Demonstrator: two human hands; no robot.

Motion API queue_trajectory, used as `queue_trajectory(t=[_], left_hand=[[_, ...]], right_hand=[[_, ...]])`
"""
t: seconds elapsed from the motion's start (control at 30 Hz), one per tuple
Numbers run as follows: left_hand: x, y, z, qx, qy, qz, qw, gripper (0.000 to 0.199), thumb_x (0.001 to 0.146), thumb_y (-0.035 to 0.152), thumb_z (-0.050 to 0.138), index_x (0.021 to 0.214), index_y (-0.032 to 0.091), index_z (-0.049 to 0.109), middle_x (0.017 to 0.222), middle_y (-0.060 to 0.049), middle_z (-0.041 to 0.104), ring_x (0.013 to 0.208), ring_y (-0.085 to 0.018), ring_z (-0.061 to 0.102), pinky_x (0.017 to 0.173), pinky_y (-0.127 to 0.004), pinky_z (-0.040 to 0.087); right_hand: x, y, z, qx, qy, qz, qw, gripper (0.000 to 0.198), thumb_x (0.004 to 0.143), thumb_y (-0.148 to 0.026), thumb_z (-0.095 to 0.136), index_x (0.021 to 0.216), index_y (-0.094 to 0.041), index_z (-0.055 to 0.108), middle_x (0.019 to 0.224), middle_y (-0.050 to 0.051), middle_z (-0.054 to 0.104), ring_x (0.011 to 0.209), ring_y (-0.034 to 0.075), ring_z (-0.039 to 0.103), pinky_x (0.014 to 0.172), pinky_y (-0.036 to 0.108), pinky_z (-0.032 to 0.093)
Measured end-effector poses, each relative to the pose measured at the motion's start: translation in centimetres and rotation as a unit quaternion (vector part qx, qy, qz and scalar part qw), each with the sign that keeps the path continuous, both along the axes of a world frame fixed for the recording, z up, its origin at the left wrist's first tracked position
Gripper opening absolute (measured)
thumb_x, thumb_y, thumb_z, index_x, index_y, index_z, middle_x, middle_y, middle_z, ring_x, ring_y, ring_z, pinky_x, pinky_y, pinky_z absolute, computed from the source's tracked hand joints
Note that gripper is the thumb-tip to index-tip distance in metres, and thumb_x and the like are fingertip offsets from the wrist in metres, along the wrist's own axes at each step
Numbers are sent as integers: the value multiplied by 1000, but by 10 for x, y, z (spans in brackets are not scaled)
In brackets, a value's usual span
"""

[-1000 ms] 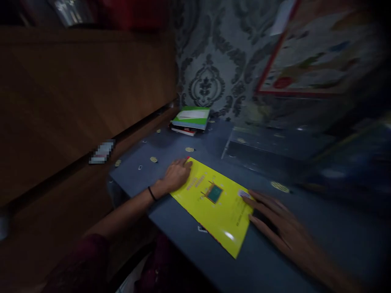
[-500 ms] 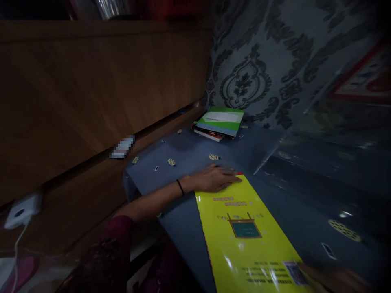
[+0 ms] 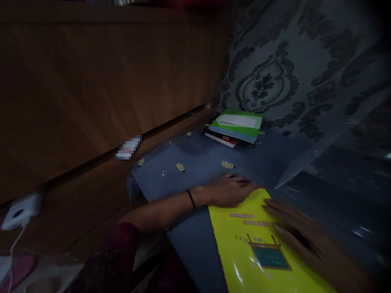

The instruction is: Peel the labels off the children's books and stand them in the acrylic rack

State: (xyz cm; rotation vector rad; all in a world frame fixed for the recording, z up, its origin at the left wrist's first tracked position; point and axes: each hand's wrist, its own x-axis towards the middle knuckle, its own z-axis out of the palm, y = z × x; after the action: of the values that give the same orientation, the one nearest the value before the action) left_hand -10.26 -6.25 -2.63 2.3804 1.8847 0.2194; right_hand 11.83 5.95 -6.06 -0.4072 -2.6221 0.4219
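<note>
Booklet (image 3: 259, 250) runs off-frame below; right hand (image 3: 320, 242) has fingers (image 3: 287, 209) extended, loose; whether left hand (image 3: 229, 192) grips, I cannot tell.

The right hand (image 3: 320, 240) has moved from the barcode end of the yellow book (image 3: 241, 260) to the far end, near the left hand (image 3: 229, 191). The barcode no longer shows. Since the first picture the view has swung left: the wall poster has gone; a white box (image 3: 29, 205) with cable (image 3: 15, 244) has entered.
</note>
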Motion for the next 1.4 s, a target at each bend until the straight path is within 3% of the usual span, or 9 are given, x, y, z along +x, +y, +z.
queue_trajectory(t=[0.1, 0.3, 0.7, 0.97, 1.13, 1.27, 1.4], left_hand=[[-1, 0, -3, 4, -21, 2, 1000, 53, 102, 16, 25, 155, 10, 27, 152, -15, 53, 151, -24, 34, 118, -47, 30], [-1, 1, -3, 8, -55, 4, 998, 52, 101, 15, 27, 152, 8, 29, 151, -20, 53, 149, -27, 37, 117, -51, 32], [1, 2, -7, 38, -13, -9, 999, 43, 106, 22, 25, 145, 9, 39, 139, -17, 63, 143, -30, 44, 112, -51, 35], [-6, 18, -10, 34, -13, -72, 997, 35, 104, 24, 39, 138, 16, 47, 144, -16, 60, 146, -25, 43, 118, -50, 30], [-4, 27, -6, 41, 18, -121, 992, 35, 106, 23, 33, 138, 22, 47, 143, -11, 62, 150, -21, 37, 121, -50, 24], [5, 27, 3, 61, 52, -143, 986, 33, 106, 19, 32, 132, 20, 51, 137, -11, 66, 149, -21, 38, 122, -49, 24], [8, 19, 13, 46, 97, -135, 985, 29, 103, 17, 38, 128, 16, 54, 132, -16, 68, 146, -24, 43, 120, -48, 27]], right_hand=[[-26, 10, 2, -41, -15, 49, 998, 47, 93, -55, 46, 114, -24, 74, 134, 16, 69, 125, 34, 65, 105, 53, 55], [-41, 20, 6, -57, -19, 24, 998, 37, 92, -47, 46, 104, -23, 72, 124, 18, 72, 119, 33, 68, 103, 47, 56], [-35, 24, -5, 45, -16, 21, 999, 43, 97, -51, 42, 110, -22, 70, 113, 14, 75, 107, 33, 67, 91, 51, 53], [-14, 4, 1, 82, -18, -27, 996, 43, 101, -46, 38, 117, -22, 70, 115, 11, 75, 107, 30, 65, 86, 48, 52], [0, -19, 6, 115, -43, -75, 990, 39, 102, -36, 39, 121, -19, 68, 119, 12, 73, 110, 28, 61, 90, 44, 47], [5, -40, 13, 150, -74, -124, 978, 34, 102, -30, 42, 121, -18, 67, 113, 12, 74, 105, 28, 58, 85, 40, 42], [7, -66, 21, 178, -110, -175, 962, 29, 101, -25, 44, 108, -14, 70, 106, 13, 73, 98, 28, 56, 83, 40, 38]])
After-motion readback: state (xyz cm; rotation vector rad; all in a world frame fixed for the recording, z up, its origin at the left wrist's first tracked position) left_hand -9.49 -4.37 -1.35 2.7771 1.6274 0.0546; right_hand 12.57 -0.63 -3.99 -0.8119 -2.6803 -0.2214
